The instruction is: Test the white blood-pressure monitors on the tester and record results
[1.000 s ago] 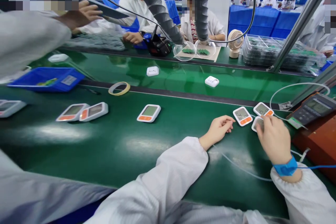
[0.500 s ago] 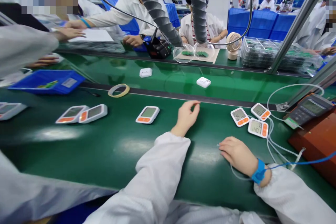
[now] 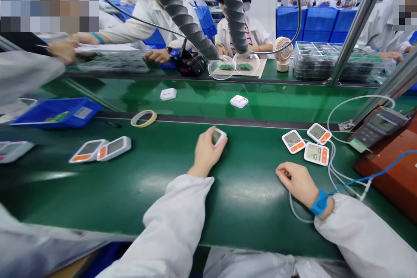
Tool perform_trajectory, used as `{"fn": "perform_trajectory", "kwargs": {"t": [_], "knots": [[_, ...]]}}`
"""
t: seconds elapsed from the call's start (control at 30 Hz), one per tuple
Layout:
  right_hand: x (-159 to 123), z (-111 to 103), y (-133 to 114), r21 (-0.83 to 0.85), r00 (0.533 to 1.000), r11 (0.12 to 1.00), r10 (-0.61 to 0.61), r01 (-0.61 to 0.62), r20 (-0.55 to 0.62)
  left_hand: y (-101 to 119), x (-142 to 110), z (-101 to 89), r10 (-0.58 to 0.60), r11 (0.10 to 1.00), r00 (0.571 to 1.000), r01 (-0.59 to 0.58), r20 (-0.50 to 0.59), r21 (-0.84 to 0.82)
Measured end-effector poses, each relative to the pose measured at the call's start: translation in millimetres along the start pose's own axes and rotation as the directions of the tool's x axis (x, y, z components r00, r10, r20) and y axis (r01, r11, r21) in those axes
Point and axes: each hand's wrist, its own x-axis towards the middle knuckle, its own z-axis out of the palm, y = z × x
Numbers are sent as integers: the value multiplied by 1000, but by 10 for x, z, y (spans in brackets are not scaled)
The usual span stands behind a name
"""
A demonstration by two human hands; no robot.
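Note:
My left hand is closed around a small white digital monitor that looks like a blood pressure monitor. Part of its grey screen shows; the fingers cover the rest. My right hand, with a blue wrist strap, rests low over the green table, its fingers curled together. A thin clear tube runs out from under these fingers and loops back toward the right sleeve; its end is hidden. Beyond the right hand lie three more monitors with orange buttons, one of them a lit monitor reading about 401.
A pressure meter leans on a brown box at right, with white tubes nearby. Two monitors lie at left, near a tape roll and blue tray. White casings sit on the green strip behind. Co-workers stand around.
My left hand has moved left and closed on the monitor that lay alone on the table. The right hand's fingers have curled in, hiding the tube end. The view has shifted slightly.

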Motion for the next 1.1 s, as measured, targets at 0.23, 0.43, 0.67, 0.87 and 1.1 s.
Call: {"fn": "perform_trajectory", "kwargs": {"t": [0.23,0.43,0.67,0.87,1.1], "knots": [[6,-75,-32,136,977,990,49,-20,-206,1230,-709,643,146,437,936,229,319,-870],[31,-187,-71,39,950,998,-34,49,-310,1625,-930,685,293,296,863,327,411,-897],[24,-190,-52,66,952,995,-47,70,-301,1584,-892,572,283,344,841,359,461,-868],[15,-199,-87,74,952,993,-63,89,-298,1609,-917,560,277,366,850,339,449,-867],[14,-212,-120,64,949,989,-109,134,-296,1593,-939,568,290,418,846,308,447,-854]]}}
